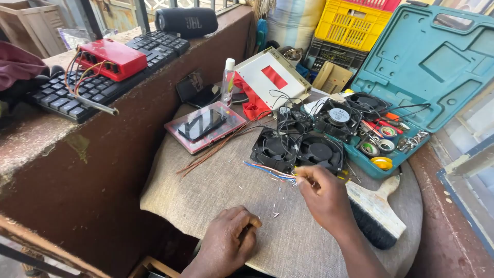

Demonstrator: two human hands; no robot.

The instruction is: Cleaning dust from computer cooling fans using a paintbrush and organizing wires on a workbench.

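Upper left of the frame: a black keyboard (67,95) lies on a brown ledge, with a red box (111,58) and loose leads on top of it. A black cylindrical speaker (186,21) sits further along the ledge.

Centre: a round cloth-covered table (216,190) carries a clear pink case (206,126), a small bottle (227,81) and black cooling fans (297,149) with tangled leads.

Lower centre: the left hand (226,244) rests on the cloth, loosely curled, holding nothing visible.

Right of centre: the right hand (323,194), knuckles up, pinches a bundle of thin coloured wires (270,171) at its fingertips; the wires lie on the cloth just in front of the fans.

Right: a wooden-backed brush (378,211) lies beside the wrist, and an open teal tool case (427,67) stands behind it.
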